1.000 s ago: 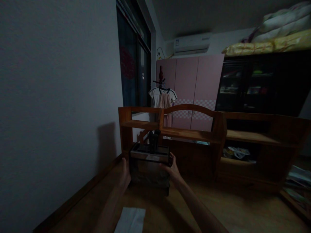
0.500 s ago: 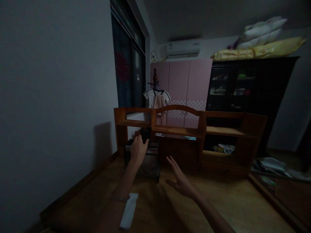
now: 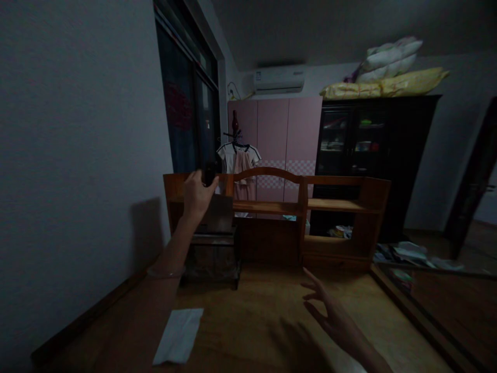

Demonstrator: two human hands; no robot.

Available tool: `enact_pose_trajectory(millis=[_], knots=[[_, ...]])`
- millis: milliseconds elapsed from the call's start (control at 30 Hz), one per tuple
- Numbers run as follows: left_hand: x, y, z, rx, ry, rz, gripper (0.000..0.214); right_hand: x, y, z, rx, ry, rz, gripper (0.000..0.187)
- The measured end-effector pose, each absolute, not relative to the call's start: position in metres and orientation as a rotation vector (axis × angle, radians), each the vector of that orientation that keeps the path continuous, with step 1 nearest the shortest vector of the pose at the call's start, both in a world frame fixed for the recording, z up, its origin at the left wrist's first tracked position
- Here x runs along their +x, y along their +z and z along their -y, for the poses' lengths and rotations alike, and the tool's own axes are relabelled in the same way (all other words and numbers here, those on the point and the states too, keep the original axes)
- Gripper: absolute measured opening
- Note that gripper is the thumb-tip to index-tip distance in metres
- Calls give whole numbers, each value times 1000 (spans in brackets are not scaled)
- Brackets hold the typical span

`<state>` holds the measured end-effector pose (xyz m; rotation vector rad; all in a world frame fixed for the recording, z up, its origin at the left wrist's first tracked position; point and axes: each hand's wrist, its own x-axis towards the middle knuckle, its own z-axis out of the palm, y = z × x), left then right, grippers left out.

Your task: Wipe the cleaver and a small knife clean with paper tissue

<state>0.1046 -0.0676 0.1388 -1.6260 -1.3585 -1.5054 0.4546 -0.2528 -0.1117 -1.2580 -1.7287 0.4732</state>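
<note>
My left hand (image 3: 197, 196) is raised over the box, fingers wrapped round a small black object (image 3: 210, 174) whose kind the dim light hides. Just below it, a flat brownish panel (image 3: 219, 213) rises from the top of a dark-framed box (image 3: 212, 259) with see-through sides. Whether the black object is joined to the panel, I cannot tell. My right hand (image 3: 324, 308) hovers above the desk with its fingers spread, touching nothing. A white sheet of paper (image 3: 179, 335) lies flat on the desk near my left forearm.
The wooden desk (image 3: 264, 321) carries a shelf unit (image 3: 267, 207) along its back. A wall (image 3: 85, 155) bounds the left. Beyond stand a pink wardrobe (image 3: 274, 127), a black cabinet (image 3: 404, 140) and clothes on a hanger (image 3: 243, 160). Papers (image 3: 413, 252) lie at the right.
My left hand has moved up and left with the black object, and the panel now shows upright above the box. My right hand has shifted right and lower. The view has turned slightly right.
</note>
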Motion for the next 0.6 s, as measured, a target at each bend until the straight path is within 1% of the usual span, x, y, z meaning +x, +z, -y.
enact_pose_trajectory(millis=[100,167,233,267,333,400,433,533,600], knots=[[122,185,96,-1579,-1614,1178,38,460,-105,263,-1275,514,1629,53],[137,207,122,-1605,-1644,1075,39,462,-100,270,-1291,551,1594,39],[152,214,152,-1666,-1641,966,40,461,-95,276,-1308,591,1588,28],[160,211,167,-1711,-1630,903,41,461,-92,279,-1311,615,1590,26],[174,192,195,-1852,-1575,752,38,459,-89,284,-1309,678,1563,27],[189,156,219,-2021,-1464,539,30,459,-90,285,-1273,804,1482,34],[198,134,229,-2105,-1378,427,27,460,-92,283,-1235,895,1415,38],[224,65,247,-2242,-1010,125,28,465,-100,270,-1062,1226,1114,55],[240,23,250,-2311,-900,-32,27,468,-102,260,-978,1380,956,67]])
